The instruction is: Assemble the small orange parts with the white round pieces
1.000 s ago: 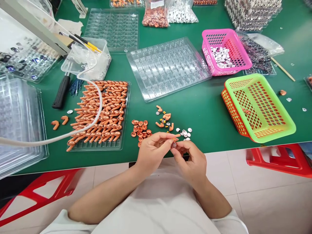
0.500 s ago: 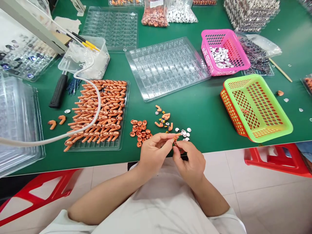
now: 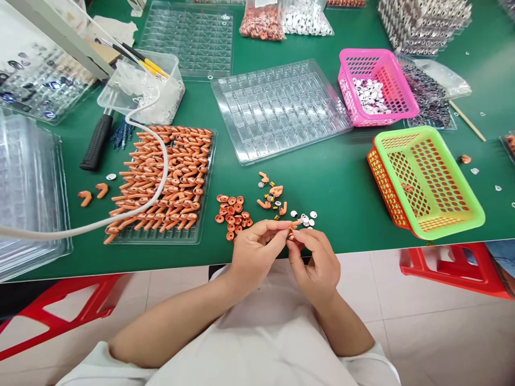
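Note:
My left hand (image 3: 254, 258) pinches an orange earbud shell (image 3: 296, 222), its stem pointing right past the fingertips. My right hand (image 3: 317, 268) is closed at the same spot, fingertips on a small copper-orange piece (image 3: 292, 235) pressed against the shell; fingers partly hide both. Left of the hands lies a loose group of orange round caps (image 3: 231, 214). Just beyond the fingers are loose orange earbud shells (image 3: 276, 191) with small yellow and silver parts. White round discs (image 3: 306, 220) lie beside my right fingertips.
At left, a clear tray (image 3: 203, 214) holds rows of orange earbud shells, crossed by a white cable (image 3: 166, 161). Another clear tray (image 3: 281, 112) lies ahead. To the right stand a pink basket (image 3: 406, 104) with white discs and stacked green and orange baskets (image 3: 475, 217).
The view has shifted slightly. My right fingertips have moved up and closed in on the small piece at the shell, while my left hand keeps its pinch.

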`<state>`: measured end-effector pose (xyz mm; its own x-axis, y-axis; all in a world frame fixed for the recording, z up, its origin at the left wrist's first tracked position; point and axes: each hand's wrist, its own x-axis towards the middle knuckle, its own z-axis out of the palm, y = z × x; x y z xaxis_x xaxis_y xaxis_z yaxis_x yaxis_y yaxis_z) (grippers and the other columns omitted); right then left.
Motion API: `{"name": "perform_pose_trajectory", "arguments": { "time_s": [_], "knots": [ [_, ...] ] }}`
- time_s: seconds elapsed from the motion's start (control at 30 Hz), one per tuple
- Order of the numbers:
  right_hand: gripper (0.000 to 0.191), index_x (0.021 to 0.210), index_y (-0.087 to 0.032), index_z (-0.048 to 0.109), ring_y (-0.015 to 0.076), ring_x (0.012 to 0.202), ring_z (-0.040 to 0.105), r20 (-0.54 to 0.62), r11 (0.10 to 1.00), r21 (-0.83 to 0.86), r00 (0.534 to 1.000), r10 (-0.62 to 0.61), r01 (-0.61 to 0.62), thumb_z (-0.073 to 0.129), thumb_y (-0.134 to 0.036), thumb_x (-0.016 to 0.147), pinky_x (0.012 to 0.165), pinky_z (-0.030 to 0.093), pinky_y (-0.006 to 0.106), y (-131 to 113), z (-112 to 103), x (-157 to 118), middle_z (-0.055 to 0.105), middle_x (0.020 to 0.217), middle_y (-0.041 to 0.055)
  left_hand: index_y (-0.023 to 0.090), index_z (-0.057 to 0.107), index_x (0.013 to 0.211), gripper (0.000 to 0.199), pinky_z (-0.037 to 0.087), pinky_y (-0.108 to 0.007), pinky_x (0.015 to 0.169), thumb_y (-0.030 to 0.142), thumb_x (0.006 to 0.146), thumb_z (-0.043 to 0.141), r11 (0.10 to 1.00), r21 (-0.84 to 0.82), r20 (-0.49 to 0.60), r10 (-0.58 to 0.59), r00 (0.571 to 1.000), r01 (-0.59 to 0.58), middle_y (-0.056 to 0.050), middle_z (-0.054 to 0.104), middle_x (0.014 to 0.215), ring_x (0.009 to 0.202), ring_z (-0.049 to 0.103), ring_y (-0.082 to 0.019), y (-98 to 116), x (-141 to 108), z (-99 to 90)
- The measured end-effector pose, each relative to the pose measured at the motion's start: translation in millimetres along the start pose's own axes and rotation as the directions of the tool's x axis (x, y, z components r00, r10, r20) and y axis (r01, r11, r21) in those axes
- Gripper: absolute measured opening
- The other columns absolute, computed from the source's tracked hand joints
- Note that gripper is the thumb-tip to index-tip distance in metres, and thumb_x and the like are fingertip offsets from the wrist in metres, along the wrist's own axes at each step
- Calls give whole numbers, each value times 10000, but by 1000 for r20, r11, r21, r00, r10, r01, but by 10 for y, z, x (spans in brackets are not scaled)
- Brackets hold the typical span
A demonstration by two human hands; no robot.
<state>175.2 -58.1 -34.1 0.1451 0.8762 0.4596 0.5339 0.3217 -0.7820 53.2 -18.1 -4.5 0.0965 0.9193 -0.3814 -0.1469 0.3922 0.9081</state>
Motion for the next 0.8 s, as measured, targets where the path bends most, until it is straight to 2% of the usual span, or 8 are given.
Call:
{"name": "perform_pose_trajectory", "arguments": {
  "time_s": [0.13, 0.33, 0.53, 0.67, 0.8],
  "knots": [
    [351, 1157, -272, 627, 203, 869, 702, -2, 999, -29, 1000, -31, 31, 617, -72, 869, 663, 611, 329, 13, 0, 12, 718, 983, 65, 152, 745, 883, 136, 629, -294, 745, 235, 789, 691, 999, 37, 9, -4, 1000, 4, -65, 793, 900, 799, 757, -202, -1, -5, -10],
    [355, 1163, -275, 636, 191, 878, 708, 42, 999, -14, 998, -49, 49, 623, -67, 875, 713, 611, 321, 43, -39, 35, 718, 1003, 62, 155, 761, 881, 123, 619, -277, 794, 199, 798, 680, 997, 80, 12, 20, 1000, -21, -63, 793, 926, 852, 752, -195, -5, 2, -27],
    [300, 1123, -279, 668, 191, 850, 712, 32, 1000, 15, 999, -6, 5, 617, -99, 889, 699, 615, 326, 49, -58, 28, 714, 967, 58, 155, 763, 981, 195, 620, -304, 837, 247, 854, 648, 992, 113, 106, 36, 994, -48, -77, 785, 1003, 906, 751, -215, -14, -24, -62],
    [294, 1103, -281, 671, 190, 856, 702, -5, 1000, 20, 1000, 9, -9, 629, -92, 882, 697, 616, 337, 39, -61, 32, 693, 970, 57, 183, 754, 1080, 249, 602, -329, 904, 250, 913, 582, 959, 225, 179, 134, 975, -174, -73, 760, 1109, 1016, 723, -233, -5, -66, -91],
    [341, 1129, -293, 668, 190, 902, 692, -2, 999, 27, 999, 35, -35, 634, -66, 876, 741, 612, 344, 26, -75, 34, 677, 1013, 58, 193, 739, 1123, 273, 588, -317, 913, 205, 932, 543, 900, 321, 227, 229, 946, -295, -67, 754, 1124, 983, 728, -211, 11, -80, -121]
  ]
}}
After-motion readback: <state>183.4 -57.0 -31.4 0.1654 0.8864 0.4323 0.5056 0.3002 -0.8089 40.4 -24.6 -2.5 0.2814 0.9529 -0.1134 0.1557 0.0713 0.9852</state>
